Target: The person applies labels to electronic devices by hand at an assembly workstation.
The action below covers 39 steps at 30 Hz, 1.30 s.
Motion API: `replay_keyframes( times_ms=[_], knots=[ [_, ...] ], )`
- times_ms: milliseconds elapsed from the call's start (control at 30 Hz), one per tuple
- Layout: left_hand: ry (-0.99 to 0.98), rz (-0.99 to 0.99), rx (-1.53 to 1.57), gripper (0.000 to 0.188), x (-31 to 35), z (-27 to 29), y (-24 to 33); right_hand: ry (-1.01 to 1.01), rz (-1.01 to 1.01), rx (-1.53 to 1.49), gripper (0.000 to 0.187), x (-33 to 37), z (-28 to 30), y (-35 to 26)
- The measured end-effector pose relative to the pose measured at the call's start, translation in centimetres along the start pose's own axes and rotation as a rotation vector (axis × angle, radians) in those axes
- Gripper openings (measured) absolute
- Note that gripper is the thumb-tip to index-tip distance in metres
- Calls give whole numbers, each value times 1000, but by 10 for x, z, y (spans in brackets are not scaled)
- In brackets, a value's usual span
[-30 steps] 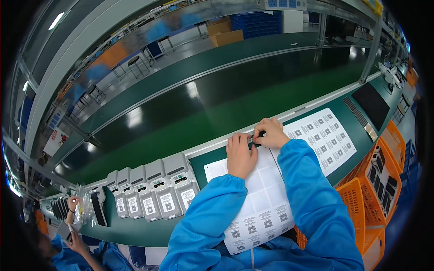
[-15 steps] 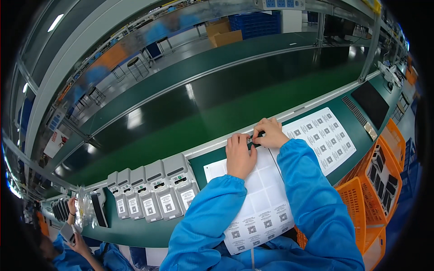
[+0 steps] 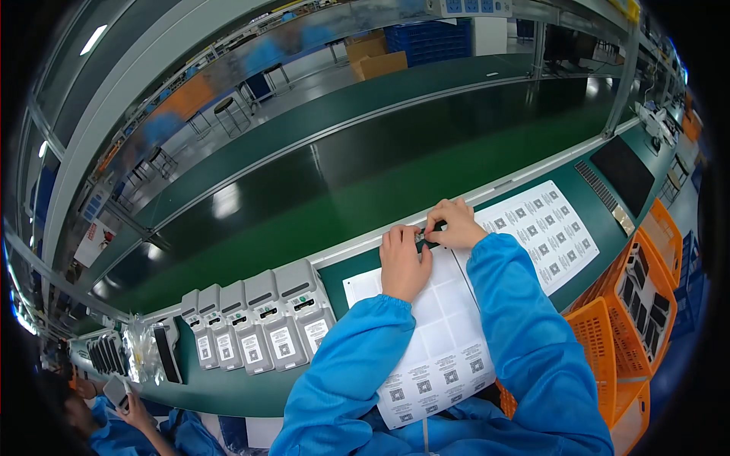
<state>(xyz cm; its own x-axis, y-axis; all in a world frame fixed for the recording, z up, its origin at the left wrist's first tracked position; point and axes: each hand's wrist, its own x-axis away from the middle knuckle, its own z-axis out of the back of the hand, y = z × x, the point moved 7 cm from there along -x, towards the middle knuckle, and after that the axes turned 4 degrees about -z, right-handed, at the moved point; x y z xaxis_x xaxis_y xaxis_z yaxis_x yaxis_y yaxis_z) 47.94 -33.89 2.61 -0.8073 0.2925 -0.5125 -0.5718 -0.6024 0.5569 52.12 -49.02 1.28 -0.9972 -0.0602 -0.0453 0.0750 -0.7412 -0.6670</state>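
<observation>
1. The left hand (image 3: pixel 405 264) curls against a small dark part (image 3: pixel 436 226); whether its fingers grip it, I cannot tell;
2. the right hand (image 3: pixel 458 226) has its fingers pinched on that part, near the QR-code label sheet's (image 3: pixel 441 327) far edge;
3. five grey devices (image 3: pixel 252 347) line up on the green surface (image 3: pixel 205 387).

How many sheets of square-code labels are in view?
2: one sheet beneath the left hand, and another to its right, on the green bench. More could be hidden underneath.
</observation>
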Motion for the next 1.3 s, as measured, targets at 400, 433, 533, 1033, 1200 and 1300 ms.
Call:
replay_keyframes(
  times_ms=[400,433,533,1033,1200,1300],
  knots=[
    [-40,-47,-76,31,-3,-1,5,216,-3,-40,6,-6,3,7],
    [-75,-63,-118,28,-5,-2,6,229,-10,-54,5,-7,3,9],
    [-58,-158,-192,17,-16,0,11,262,-20,-80,5,-7,6,8],
    [-410,-279,-815,15,-37,-35,24,309,35,-177,8,-16,2,22],
    [-393,-312,-903,15,-36,-43,21,372,70,-269,4,-11,12,19],
    [-424,-338,-969,15,-35,-51,19,426,70,-281,9,-11,13,19]
  ],
)
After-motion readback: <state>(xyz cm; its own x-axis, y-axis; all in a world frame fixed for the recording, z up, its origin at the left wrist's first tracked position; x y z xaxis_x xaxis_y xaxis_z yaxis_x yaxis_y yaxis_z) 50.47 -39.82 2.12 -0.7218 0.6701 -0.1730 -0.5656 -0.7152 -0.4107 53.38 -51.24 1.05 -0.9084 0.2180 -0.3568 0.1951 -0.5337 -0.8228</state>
